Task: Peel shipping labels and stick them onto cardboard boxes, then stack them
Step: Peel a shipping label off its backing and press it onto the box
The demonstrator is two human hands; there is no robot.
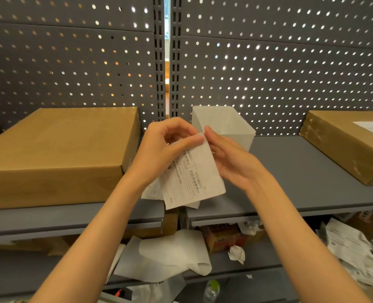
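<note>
- Head view: my left hand [159,149] and my right hand [229,158] meet in the middle, in front of the shelf [290,171].
- The left grip is curled round a small bunch of shipping labels [192,178], with the thumb pinching the top corner.
- The right grip pinches that same top corner with its fingertips, and the palm sits behind the paper. I think I am just starting to peel the front label off its backing.
- Both arms reach up and forward, wrists bent in toward each other.
- The big plain box [56,154] sits on the shelf just left of my hands. It has no label on top, so it may be next.
- The box on the far right [345,145] already has a white label on it.
- A white bin [224,127] stands just behind my hands.
- No boxes are stacked that I can see, so most of the job is left.
</note>
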